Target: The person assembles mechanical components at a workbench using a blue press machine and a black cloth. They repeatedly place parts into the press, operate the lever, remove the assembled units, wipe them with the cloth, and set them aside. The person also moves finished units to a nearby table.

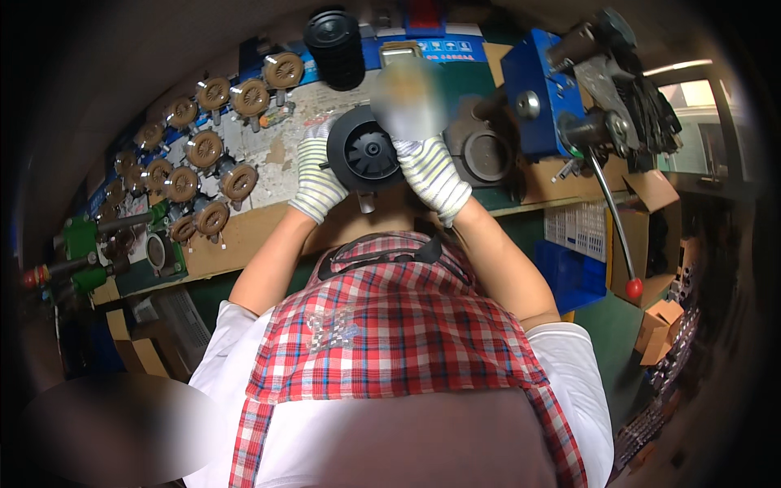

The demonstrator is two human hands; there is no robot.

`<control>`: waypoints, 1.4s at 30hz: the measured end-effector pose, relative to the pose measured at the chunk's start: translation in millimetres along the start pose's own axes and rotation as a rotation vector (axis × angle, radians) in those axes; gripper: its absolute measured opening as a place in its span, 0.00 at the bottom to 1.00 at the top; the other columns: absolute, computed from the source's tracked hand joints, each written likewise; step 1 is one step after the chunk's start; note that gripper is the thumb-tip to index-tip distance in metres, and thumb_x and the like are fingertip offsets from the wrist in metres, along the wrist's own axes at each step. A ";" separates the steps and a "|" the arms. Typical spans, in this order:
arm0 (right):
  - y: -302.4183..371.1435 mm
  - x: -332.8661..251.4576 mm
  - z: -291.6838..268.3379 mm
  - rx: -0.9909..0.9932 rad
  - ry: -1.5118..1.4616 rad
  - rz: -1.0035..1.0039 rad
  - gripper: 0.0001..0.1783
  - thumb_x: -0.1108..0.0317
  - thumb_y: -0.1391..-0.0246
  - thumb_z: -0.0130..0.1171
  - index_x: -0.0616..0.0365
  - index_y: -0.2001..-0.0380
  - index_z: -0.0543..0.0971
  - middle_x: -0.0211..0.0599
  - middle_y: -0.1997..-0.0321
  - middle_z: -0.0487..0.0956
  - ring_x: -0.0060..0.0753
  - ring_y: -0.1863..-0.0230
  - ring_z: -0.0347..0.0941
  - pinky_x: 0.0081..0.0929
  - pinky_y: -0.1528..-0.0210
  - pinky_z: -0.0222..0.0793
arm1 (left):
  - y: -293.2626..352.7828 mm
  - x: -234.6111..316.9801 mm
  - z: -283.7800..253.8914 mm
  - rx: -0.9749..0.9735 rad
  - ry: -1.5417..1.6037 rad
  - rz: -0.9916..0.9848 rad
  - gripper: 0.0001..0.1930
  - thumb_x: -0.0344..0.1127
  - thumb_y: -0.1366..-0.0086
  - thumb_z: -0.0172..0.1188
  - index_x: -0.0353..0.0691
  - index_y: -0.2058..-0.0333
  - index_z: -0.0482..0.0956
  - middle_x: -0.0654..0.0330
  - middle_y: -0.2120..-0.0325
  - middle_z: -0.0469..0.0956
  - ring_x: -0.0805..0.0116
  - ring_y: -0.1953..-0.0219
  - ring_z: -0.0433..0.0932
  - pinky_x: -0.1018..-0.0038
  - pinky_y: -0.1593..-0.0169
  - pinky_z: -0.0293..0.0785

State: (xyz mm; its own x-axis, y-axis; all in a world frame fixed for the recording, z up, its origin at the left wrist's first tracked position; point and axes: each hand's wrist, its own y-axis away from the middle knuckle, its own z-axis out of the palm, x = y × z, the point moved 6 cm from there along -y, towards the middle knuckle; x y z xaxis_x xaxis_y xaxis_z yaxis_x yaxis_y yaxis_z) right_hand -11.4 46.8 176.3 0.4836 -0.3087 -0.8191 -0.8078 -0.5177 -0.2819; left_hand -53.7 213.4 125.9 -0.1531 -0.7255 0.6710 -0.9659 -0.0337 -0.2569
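Observation:
In front of me, over the near edge of the workbench, I hold a black round fan housing (345, 159) with a bladed wheel in its middle. A short metallic piece (367, 202) sticks out below it toward me. My left hand (317, 180), in a striped knitted glove, is closed on the housing's left side, its fingertips partly hidden behind the rim. My right hand (434, 175), gloved the same way, grips the right side; a blurred patch covers the area just above its fingers.
Several brown round motor units (203, 149) stand on the bench to the left, beside a green clamp fixture (85, 236). A stack of black ribbed parts (334, 50) is at the back. To the right are a dark metal fixture (486, 156) and a blue press (541, 93) with a red-knobbed lever (612, 220).

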 end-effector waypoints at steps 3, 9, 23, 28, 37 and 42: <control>22.3 9.0 -21.8 0.033 0.068 0.041 0.19 0.58 0.32 0.46 0.63 0.60 0.79 0.57 0.65 0.80 0.59 0.62 0.76 0.48 0.58 0.71 | 5.2 19.4 29.2 -0.013 0.103 0.044 0.31 0.41 0.51 0.74 0.38 0.49 0.76 0.55 0.56 0.80 0.60 0.55 0.79 0.67 0.49 0.76; 63.7 35.6 -78.5 0.161 -0.166 0.225 0.27 0.50 0.32 0.46 0.65 0.46 0.71 0.62 0.52 0.77 0.65 0.49 0.72 0.48 0.47 0.69 | -4.8 79.5 84.9 -0.065 0.121 0.201 0.27 0.50 0.57 0.73 0.40 0.61 0.80 0.52 0.65 0.80 0.51 0.63 0.79 0.64 0.59 0.76; 106.9 66.9 -134.1 0.259 -0.100 0.335 0.24 0.51 0.32 0.51 0.64 0.48 0.73 0.58 0.53 0.79 0.62 0.49 0.75 0.45 0.46 0.70 | -6.1 99.0 160.9 -0.278 0.078 0.128 0.35 0.42 0.53 0.77 0.38 0.47 0.72 0.57 0.55 0.78 0.64 0.53 0.78 0.69 0.47 0.74; 118.3 124.1 -126.1 0.185 -0.248 0.497 0.27 0.45 0.30 0.46 0.60 0.49 0.76 0.46 0.53 0.81 0.47 0.50 0.76 0.34 0.47 0.70 | -5.9 96.2 197.8 -0.410 0.183 0.034 0.31 0.42 0.52 0.75 0.38 0.50 0.74 0.56 0.57 0.79 0.63 0.56 0.79 0.68 0.51 0.76; 111.1 210.6 -160.0 -0.077 -0.663 1.206 0.31 0.44 0.42 0.50 0.44 0.38 0.70 0.32 0.40 0.75 0.39 0.39 0.69 0.45 0.51 0.74 | -14.1 71.3 295.6 -0.774 0.138 -0.238 0.38 0.66 0.54 0.67 0.26 0.67 0.83 0.36 0.71 0.81 0.42 0.64 0.82 0.58 0.57 0.76; 73.0 262.2 -154.0 -0.609 0.900 0.171 0.22 0.71 0.37 0.44 0.59 0.40 0.71 0.41 0.42 0.77 0.40 0.42 0.73 0.31 0.40 0.69 | -50.7 79.0 299.8 -0.457 -0.195 -0.133 0.41 0.64 0.58 0.67 0.39 0.51 0.81 0.48 0.48 0.79 0.45 0.39 0.68 0.59 0.35 0.64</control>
State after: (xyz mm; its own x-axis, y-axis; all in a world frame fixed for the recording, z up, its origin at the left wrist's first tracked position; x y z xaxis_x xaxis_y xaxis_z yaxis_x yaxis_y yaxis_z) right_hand 108.3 -194.8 17.9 0.6499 -0.7546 -0.0905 -0.7057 -0.6434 0.2968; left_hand 45.9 -48.3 -16.6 -0.0230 -0.8516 0.5238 -0.9737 0.1379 0.1815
